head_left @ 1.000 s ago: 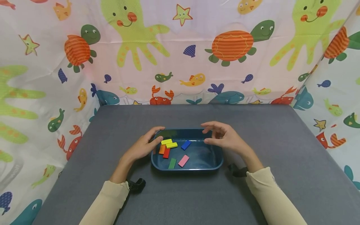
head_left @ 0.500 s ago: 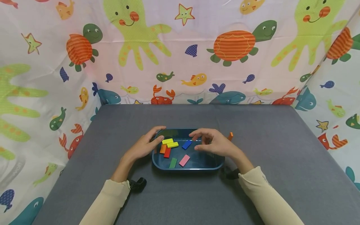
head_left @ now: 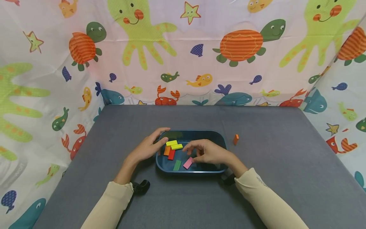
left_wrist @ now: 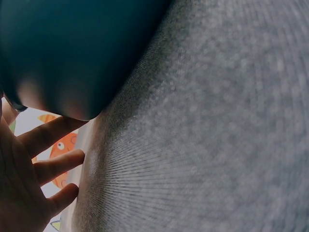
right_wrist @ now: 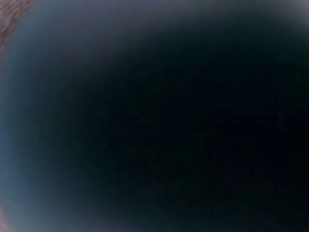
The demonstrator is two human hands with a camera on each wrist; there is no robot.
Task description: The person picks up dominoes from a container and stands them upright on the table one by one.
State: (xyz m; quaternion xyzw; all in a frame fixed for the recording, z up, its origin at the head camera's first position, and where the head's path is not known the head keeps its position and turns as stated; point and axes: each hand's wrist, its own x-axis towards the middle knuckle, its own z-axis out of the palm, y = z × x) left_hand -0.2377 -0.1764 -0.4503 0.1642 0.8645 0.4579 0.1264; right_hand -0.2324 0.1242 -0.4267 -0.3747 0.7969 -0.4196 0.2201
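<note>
A dark blue tray (head_left: 191, 172) holds several small flat blocks. My left hand (head_left: 146, 147) holds the tray's left end, thumb over the rim and fingers outside the wall. In the left wrist view the fingers (left_wrist: 58, 166) spread out below the tray's wall (left_wrist: 82, 53). My right hand (head_left: 210, 152) is inside the tray with bent fingers, index and thumb apart. Its thumb tip is right at the edge of the pink block (head_left: 187, 163). The blue block is hidden by this hand. The right wrist view is nearly all dark.
Two yellow blocks (head_left: 176, 146), an orange block (head_left: 166, 151), a red block (head_left: 171, 155) and a green block (head_left: 177, 165) lie in the tray's left part. Outside it, another orange block (head_left: 235, 139) stands on the grey table (head_left: 271, 152). A patterned curtain (head_left: 197, 63) surrounds the table.
My right hand has moved left and towards me, from the tray's right end to its middle, covering the blue block. The orange block on the table has come into sight. My left hand stays put.
</note>
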